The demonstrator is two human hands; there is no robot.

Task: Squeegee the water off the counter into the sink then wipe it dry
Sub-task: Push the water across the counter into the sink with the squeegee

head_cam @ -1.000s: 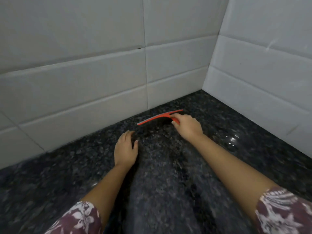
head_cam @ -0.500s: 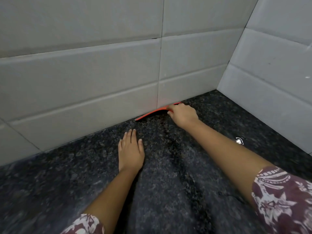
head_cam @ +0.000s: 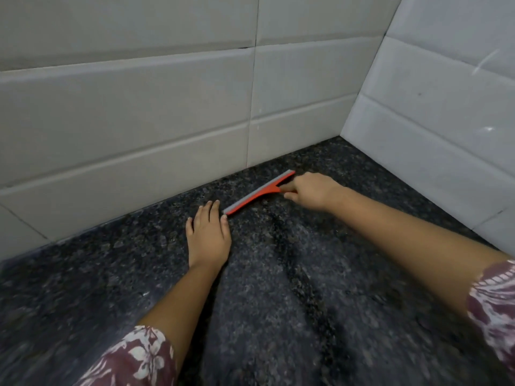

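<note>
Nearest the camera: two floral maroon sleeves (head_cam: pixel 133 358), one at each lower corner, bare forearms reaching forward over the surface (head_cam: pixel 292 316), dark speckled granite.

Surface shows a duller greyish band running up the middle with a darker streak through it. Looks like a water film, but can't confirm from here.

Left hand (head_cam: pixel 207 235) lies palm down on the surface, fingers extended and close together, holding nothing. Its fingertips sit just beside the near end of the squeegee (head_cam: pixel 257 193); can't tell if the index tip touches the blade.

Right hand (head_cam: pixel 312 190) is further out and to the right, closed around the squeegee handle, fingers curled over the red grip.

Squeegee: red body, grey rubber strip along the far edge. Blade runs diagonally, low end by the left hand, high end toward the corner. It lies on or just above the surface, a short way in front of the back wall, roughly parallel to it.

Behind: light grey tiled back wall (head_cam: pixel 139 107), meeting a tiled side wall (head_cam: pixel 446 107) at the right corner.
</note>
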